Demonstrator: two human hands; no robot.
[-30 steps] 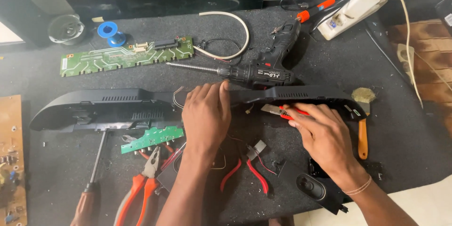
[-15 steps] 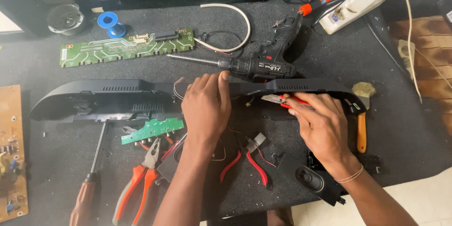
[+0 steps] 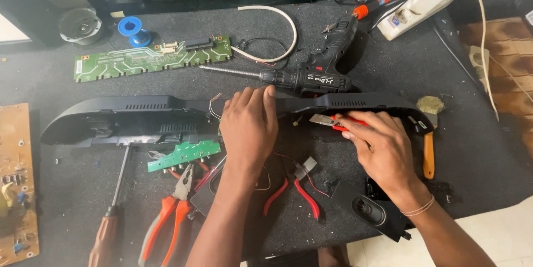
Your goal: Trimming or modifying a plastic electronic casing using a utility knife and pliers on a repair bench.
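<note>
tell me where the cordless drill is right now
In the head view the black cordless drill lies on the dark table, up and right of centre, just beyond the long black plastic housing and right of the green circuit board.

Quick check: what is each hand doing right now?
Left hand: open, palm down on the long black housing.
Right hand: closed on a red-handled cutter.

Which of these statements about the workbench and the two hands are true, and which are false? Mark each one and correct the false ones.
1. The left hand rests on the long black plastic housing. True.
2. The right hand holds a hammer. False: it holds a small red-handled tool against the housing.
3. The cordless drill lies beyond the housing, untouched. True.
4. The orange-handled pliers are in the left hand. False: they lie on the mat, apart from it.
5. A long green circuit board lies near the blue spool. True.
</note>
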